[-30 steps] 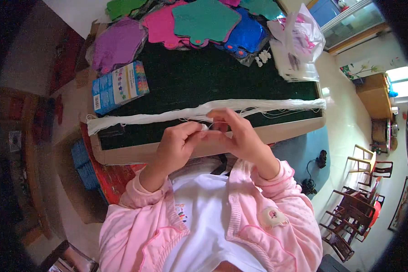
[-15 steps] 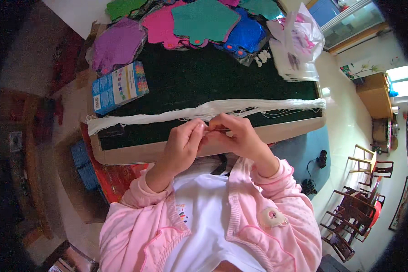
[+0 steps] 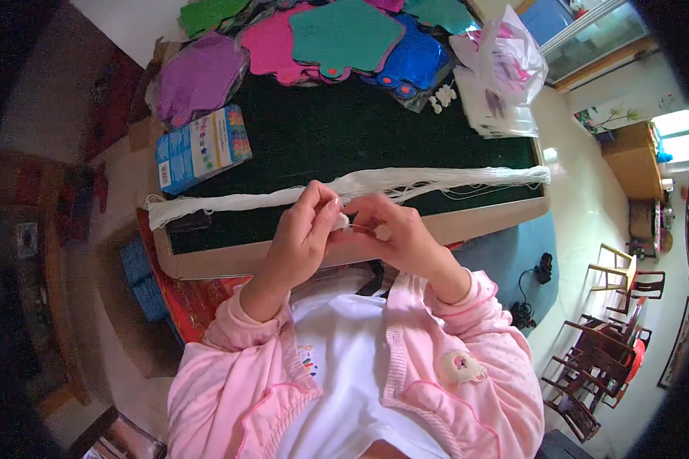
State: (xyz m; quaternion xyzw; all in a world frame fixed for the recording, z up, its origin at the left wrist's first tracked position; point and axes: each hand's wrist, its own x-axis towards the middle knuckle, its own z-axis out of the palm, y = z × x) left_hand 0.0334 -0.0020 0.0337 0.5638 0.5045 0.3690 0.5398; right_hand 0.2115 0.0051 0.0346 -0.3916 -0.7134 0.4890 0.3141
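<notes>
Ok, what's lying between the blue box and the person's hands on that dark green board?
In the head view, the long bundle of white threads stretches across the board between the blue box and the left hand and right hand.

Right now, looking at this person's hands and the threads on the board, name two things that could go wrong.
The left hand and right hand pinch something small and white over the loose white thread bundle; a tug might snag or tangle its stray strands. The bundle's far end hangs at the edge of the dark board, so it could slide off.
</notes>
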